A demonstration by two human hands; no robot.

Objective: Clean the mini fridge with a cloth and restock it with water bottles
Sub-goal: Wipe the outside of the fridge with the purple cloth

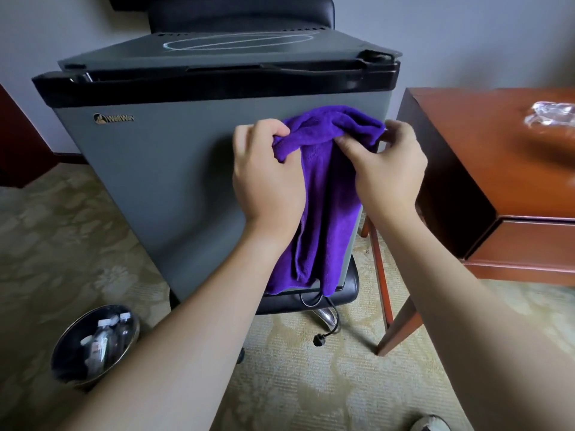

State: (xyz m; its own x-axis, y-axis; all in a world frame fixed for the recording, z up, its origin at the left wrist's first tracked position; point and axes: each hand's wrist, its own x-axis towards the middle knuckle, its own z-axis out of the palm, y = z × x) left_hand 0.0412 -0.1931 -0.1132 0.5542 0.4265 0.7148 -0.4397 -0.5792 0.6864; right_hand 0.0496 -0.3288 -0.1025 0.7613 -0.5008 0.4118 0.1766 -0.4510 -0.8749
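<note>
The grey mini fridge with black top trim (149,169) sits on a black padded swivel chair (311,298), door closed. One purple microfibre cloth (323,213) hangs in front of the door's right half. The left hand (267,175) grips the cloth's upper left edge with curled fingers; the right hand (389,169) pinches the upper right part between thumb and fingers.

Surroundings: one reddish-brown wooden desk (485,157) stands just beside the fridge on the right, its leg near the chair. A crumpled clear plastic item (549,115) lies on the desk top; what it is cannot be told. One round metal waste bin (93,343) stands on the patterned beige carpet (62,244) at lower left, holding at least two clear bottles with white caps (107,334). One black power cord with plug (323,334) dangles below the chair seat.

Markings: a gold badge (114,118) on the door's upper left reads "WellWay". A whitish oval ring mark (239,43) shows on the fridge top.
</note>
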